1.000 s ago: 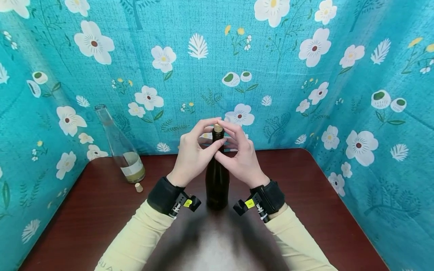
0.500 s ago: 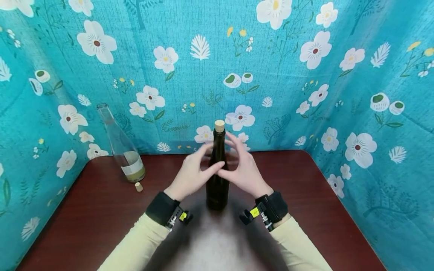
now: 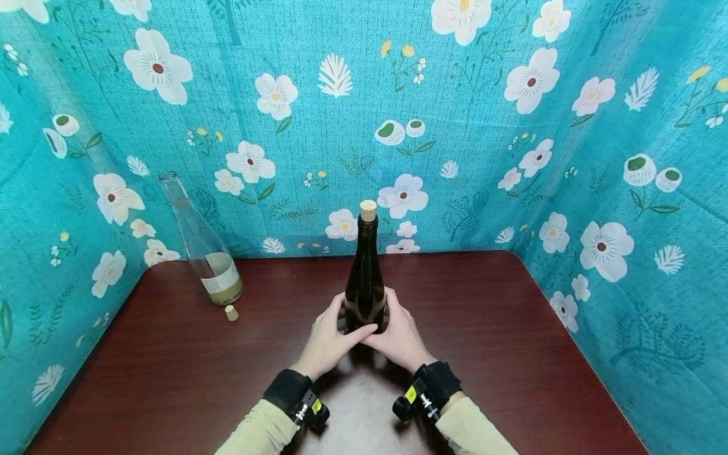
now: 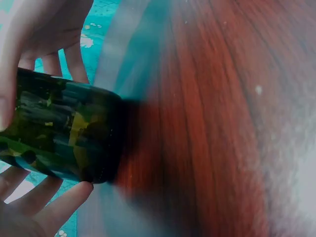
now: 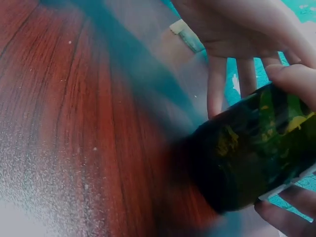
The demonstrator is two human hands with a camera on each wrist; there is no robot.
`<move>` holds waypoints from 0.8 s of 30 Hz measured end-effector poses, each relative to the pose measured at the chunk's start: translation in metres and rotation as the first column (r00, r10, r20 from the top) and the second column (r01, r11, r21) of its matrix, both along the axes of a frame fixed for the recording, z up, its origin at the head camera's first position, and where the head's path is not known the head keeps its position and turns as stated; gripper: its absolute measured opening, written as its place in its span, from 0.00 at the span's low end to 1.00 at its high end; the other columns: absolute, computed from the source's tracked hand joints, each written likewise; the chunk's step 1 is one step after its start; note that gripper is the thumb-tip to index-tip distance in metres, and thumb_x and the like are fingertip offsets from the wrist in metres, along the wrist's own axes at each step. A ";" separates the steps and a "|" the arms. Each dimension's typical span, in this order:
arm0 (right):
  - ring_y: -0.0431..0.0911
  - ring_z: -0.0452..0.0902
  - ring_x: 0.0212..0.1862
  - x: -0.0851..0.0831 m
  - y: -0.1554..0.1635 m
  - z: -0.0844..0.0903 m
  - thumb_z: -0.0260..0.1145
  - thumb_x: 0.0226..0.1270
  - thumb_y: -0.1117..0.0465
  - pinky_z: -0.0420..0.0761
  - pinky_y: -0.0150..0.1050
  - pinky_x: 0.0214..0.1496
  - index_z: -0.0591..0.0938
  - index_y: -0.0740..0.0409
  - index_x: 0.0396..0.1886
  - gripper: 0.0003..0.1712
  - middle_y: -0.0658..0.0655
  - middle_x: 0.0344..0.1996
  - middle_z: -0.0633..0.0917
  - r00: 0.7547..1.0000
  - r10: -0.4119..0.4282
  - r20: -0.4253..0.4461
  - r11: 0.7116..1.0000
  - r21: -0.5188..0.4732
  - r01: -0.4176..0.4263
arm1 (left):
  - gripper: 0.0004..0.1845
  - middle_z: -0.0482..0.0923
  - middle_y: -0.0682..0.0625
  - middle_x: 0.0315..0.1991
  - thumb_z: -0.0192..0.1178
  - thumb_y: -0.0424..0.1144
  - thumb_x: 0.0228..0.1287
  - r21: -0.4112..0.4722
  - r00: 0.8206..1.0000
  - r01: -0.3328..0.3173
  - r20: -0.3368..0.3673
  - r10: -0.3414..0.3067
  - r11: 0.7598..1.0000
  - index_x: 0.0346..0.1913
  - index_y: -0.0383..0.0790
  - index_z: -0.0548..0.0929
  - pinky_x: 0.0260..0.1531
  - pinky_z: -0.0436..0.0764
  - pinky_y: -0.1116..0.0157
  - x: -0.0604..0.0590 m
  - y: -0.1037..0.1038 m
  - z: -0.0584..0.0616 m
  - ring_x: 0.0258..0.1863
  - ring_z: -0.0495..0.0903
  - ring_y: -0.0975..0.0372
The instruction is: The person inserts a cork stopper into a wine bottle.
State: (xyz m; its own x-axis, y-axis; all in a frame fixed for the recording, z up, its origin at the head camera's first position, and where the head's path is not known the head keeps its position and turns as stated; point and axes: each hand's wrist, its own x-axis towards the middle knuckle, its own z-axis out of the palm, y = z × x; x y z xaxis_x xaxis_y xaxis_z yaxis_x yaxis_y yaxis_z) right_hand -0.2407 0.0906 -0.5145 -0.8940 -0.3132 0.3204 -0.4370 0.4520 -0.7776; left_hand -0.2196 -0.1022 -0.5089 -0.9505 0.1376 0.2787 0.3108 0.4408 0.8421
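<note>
A dark green glass bottle [image 3: 365, 272] stands upright near the table's middle, with a pale cork [image 3: 368, 211] seated in its mouth. My left hand [image 3: 328, 341] holds the bottle's lower body from the left. From the right, my right hand [image 3: 400, 333] holds the same part. Both thumbs meet across the front, and the other fingers reach around the back, partly hidden. In the left wrist view, the bottle's base [image 4: 106, 138] shows between the hands' fingers. The right wrist view shows the bottle [image 5: 247, 153] up close too.
A clear bottle [image 3: 196, 234] with a white label and a greenish-yellow lower part stands at the table's far left. Beside its base lies a small loose cork [image 3: 231, 313]. A blue floral curtain [image 3: 318, 139] encloses the reddish-brown table [image 3: 483, 303] at the back and sides.
Both hands have come down from the cork, along the neck, to the lower body of the dark bottle. The cork is uncovered, and the bottle keeps its place.
</note>
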 end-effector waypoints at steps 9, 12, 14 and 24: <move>0.36 0.80 0.50 -0.001 0.000 0.005 0.80 0.54 0.47 0.82 0.41 0.47 0.65 0.38 0.71 0.48 0.42 0.51 0.82 0.997 -0.059 -0.048 0.998 0.028 0.060 | 0.40 0.78 0.59 0.58 0.70 0.64 0.59 0.027 1.000 0.015 0.014 -0.015 1.000 0.72 0.63 0.67 0.53 0.80 0.54 0.002 0.007 0.002 0.57 0.78 0.65; 0.36 0.80 0.48 -0.002 0.002 0.005 0.81 0.53 0.48 0.82 0.40 0.45 0.66 0.38 0.70 0.46 0.42 0.49 0.83 0.996 -0.062 -0.067 0.998 0.024 0.064 | 0.39 0.78 0.60 0.58 0.70 0.63 0.60 0.036 0.999 0.021 0.028 -0.022 0.999 0.72 0.64 0.67 0.53 0.79 0.55 0.003 0.010 0.003 0.57 0.77 0.66; 0.37 0.81 0.47 -0.002 0.004 0.006 0.81 0.52 0.48 0.82 0.41 0.44 0.67 0.39 0.69 0.46 0.42 0.48 0.83 0.994 -0.064 -0.084 0.998 0.023 0.066 | 0.39 0.77 0.59 0.59 0.71 0.61 0.61 0.061 0.999 0.031 0.028 -0.033 0.998 0.73 0.64 0.66 0.53 0.80 0.56 0.003 0.012 0.004 0.58 0.77 0.66; 0.41 0.80 0.45 -0.020 0.027 0.019 0.83 0.49 0.42 0.81 0.44 0.40 0.68 0.42 0.66 0.48 0.46 0.46 0.83 0.981 -0.169 -0.095 0.986 -0.019 0.168 | 0.31 0.70 0.52 0.69 0.60 0.50 0.75 0.039 0.990 0.090 -0.115 -0.085 0.995 0.76 0.51 0.65 0.54 0.81 0.53 -0.002 0.022 0.009 0.66 0.73 0.57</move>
